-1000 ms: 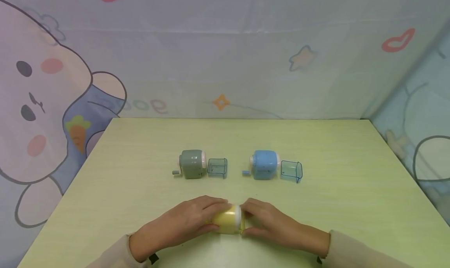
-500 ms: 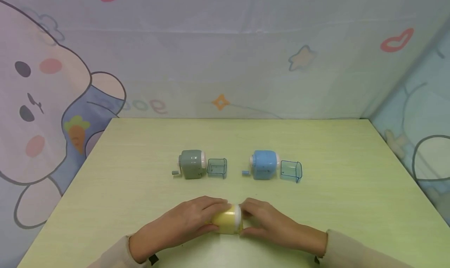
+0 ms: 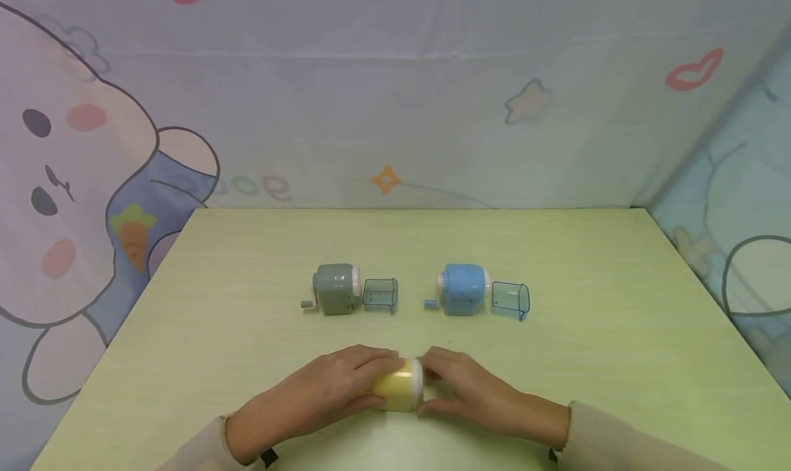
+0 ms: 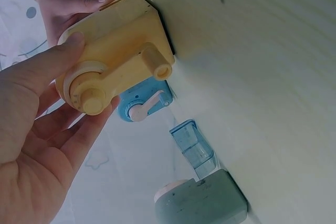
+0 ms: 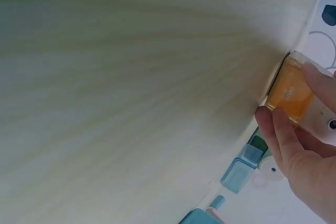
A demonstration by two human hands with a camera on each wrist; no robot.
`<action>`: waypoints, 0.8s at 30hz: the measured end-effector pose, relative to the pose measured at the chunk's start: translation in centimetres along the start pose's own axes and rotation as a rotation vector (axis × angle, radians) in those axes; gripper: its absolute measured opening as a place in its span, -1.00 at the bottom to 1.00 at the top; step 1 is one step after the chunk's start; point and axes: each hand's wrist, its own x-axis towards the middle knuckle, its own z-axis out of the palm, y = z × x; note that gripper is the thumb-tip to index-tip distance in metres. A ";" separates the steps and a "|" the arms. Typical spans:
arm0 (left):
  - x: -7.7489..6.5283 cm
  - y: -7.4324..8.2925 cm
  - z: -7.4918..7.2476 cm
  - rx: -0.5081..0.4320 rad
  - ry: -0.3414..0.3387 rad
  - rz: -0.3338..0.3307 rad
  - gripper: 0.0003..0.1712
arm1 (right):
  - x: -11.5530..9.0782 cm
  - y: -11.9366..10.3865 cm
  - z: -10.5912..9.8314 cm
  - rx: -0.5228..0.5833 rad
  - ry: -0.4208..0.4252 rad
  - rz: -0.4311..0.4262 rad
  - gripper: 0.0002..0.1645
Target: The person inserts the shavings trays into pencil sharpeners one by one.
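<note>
A yellow crank pencil sharpener (image 3: 397, 388) sits on the table close to the person, its white face toward the right. The left hand (image 3: 327, 392) grips its body, thumb on the near side and fingers over the far side. In the left wrist view the crank handle (image 4: 152, 61) points toward the camera. On the other side, the right hand (image 3: 478, 394) pinches the clear orange-yellow shavings drawer (image 5: 291, 92) between thumb and fingertips, as the right wrist view shows. The drawer lies flush or nearly so below the white face, and the head view hides it.
Farther back stand a grey-green sharpener (image 3: 337, 289) and a blue sharpener (image 3: 465, 289), cranks to the left. Just right of each lies its clear drawer: a greenish drawer (image 3: 380, 294) and a blue-edged drawer (image 3: 510, 298). A printed cloth (image 3: 432, 114) hangs behind the table.
The right hand has shifted slightly left, and the yellow drawer edge that showed beside the white face has slid in out of sight. The left hand stays put on the sharpener.
</note>
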 end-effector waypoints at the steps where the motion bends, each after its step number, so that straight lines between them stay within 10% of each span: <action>1: 0.0 0.0 0.0 -0.005 0.000 -0.002 -0.32 | 0.0 0.0 0.0 0.003 -0.001 0.003 -0.51; 24: 0.1 0.1 0.0 -0.018 -0.006 -0.019 -0.34 | 0.5 -0.4 0.2 0.074 0.001 0.038 -0.48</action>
